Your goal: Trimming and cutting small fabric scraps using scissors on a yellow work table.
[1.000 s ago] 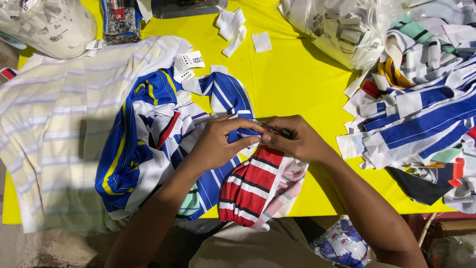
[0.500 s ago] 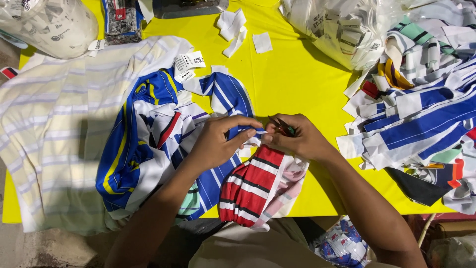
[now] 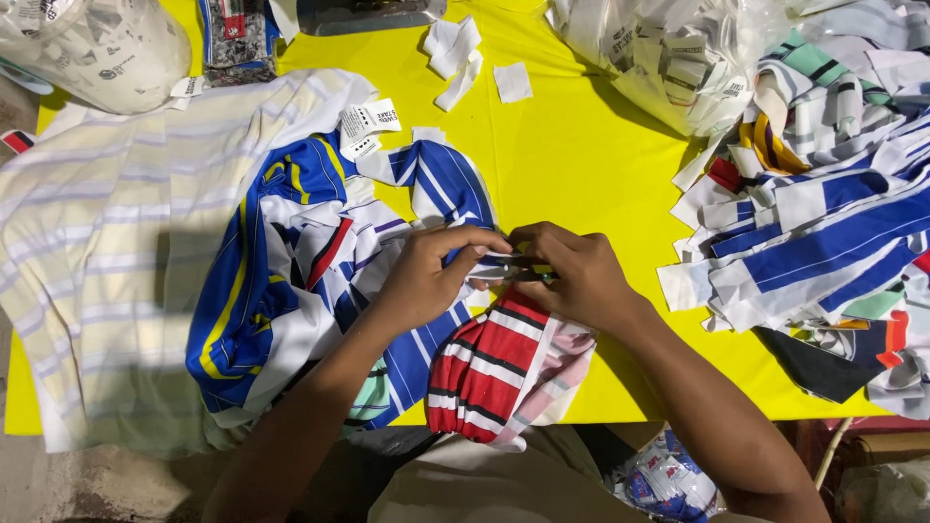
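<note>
Yellow counter [image 3: 601, 165] carries everything; places below are given relative to it. Largest thing on it: pale striped shirt [image 3: 107, 252] spread over the counter's left side. Next, heap of blue, white and striped garments [image 3: 823, 223] on the counter's right edge. Mid-counter, bunched blue-and-white striped garment [image 3: 291, 281], with a red-and-white striped piece [image 3: 494, 373] hanging over the counter's near edge.

My left hand [image 3: 426, 276] is closed in a pinch on a small bit of fabric at the middle of the counter, thumb and fingers pressed together. My right hand [image 3: 576, 276] is closed round a small dark tool [image 3: 523, 274], touching the same spot. Probably snips or a tag tool, too hidden by my fingers to say. Judgement: to do this well I should keep the fabric taut with the left hand, work only at the pinched spot, and keep the tip clear of my left fingertips and the cloth underneath.

Containers: clear plastic bag [image 3: 678, 53] at the counter's far right, stuffed with white paper tags. Another pale bag [image 3: 92, 44] at the counter's far left corner, contents unclear. Loose white tags [image 3: 368, 124] lie on the blue garment's far end, white scraps [image 3: 455, 44] on the far middle.
</note>
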